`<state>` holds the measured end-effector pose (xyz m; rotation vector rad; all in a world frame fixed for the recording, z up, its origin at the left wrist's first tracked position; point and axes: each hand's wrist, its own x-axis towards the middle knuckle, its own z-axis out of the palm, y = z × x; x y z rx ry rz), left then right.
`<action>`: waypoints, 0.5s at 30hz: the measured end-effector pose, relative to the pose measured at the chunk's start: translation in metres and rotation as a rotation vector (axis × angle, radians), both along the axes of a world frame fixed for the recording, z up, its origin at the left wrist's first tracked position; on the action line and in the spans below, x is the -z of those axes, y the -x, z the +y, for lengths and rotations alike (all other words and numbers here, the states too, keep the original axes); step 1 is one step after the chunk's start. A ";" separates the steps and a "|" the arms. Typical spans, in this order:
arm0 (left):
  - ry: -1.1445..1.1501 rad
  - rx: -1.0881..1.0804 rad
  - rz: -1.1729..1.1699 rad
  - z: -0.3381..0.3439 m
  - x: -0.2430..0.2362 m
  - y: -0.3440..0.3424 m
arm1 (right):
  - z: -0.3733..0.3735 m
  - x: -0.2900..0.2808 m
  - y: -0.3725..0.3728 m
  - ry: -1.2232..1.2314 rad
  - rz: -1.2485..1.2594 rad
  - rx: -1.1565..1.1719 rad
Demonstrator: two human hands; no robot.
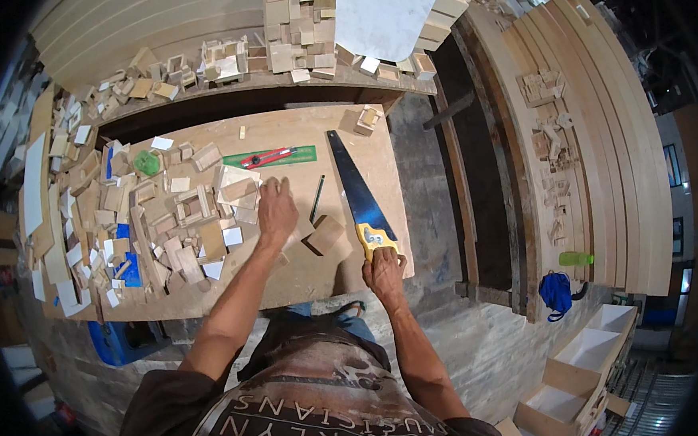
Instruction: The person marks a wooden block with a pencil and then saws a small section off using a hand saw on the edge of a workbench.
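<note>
A handsaw [359, 191] with a dark blade and yellow handle lies toward the right of the wooden table, its tip pointing away from me. My right hand [384, 271] has its fingers closed around the handle. My left hand [278, 211] is over the middle of the table, fingers stretched forward, beside a pale wooden piece [239, 186]; whether they touch is unclear. Between my hands are a wooden block [325, 236] and a dark pencil [317, 198]. Beyond my left hand, a red utility knife [267, 157] rests on a green ruler [299, 154].
Many small wooden pieces and boxes [194, 203] crowd the table's left side, with a green round thing [147, 162] among them. A small wooden box [368, 120] stands at the far right corner. Behind, a shelf [237, 83] carries more pieces. Long boards [601, 153] stretch along the right.
</note>
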<state>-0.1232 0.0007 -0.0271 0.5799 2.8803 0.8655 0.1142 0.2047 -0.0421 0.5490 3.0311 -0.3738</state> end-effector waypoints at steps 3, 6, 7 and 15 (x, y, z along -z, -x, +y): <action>0.280 0.223 0.032 0.013 -0.012 -0.045 | -0.004 -0.015 0.003 0.145 0.220 0.038; 0.417 0.321 0.169 0.022 -0.005 -0.087 | -0.002 -0.043 -0.004 0.465 0.233 0.236; 0.415 0.318 0.225 0.026 0.000 -0.096 | 0.000 -0.057 -0.009 0.524 0.252 0.257; 0.104 0.456 0.080 0.087 0.002 -0.127 | 0.003 -0.120 -0.147 0.925 0.575 0.608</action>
